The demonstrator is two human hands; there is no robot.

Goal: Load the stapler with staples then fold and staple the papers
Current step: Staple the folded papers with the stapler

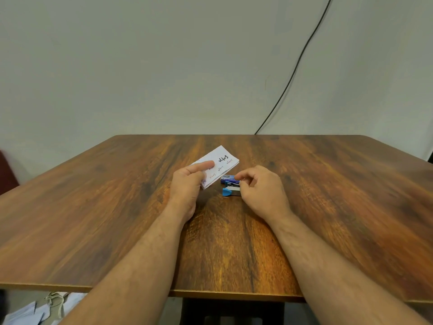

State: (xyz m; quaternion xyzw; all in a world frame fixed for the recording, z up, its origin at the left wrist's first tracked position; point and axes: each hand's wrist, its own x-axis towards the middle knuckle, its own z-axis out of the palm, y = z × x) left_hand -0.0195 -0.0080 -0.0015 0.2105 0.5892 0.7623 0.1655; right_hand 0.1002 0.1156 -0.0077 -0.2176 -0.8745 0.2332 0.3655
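Note:
A folded white paper [219, 164] with handwriting lies on the wooden table [93, 207], tilted up to the right. My left hand [187, 184] rests on its near left end, index finger stretched flat on top. A small blue and silver stapler [230, 191] lies just right of the paper, with a dark blue staple box [227, 177] behind it. My right hand [262, 191] is curled over the stapler's right end, thumb and index fingertips pinched near the box. Whether they hold something is hidden.
A black cable [297, 66] hangs down the grey wall to the table's far edge. Below the near left table edge lie white papers and a cord [46, 308] on the floor. A dark red object [7, 172] stands at far left.

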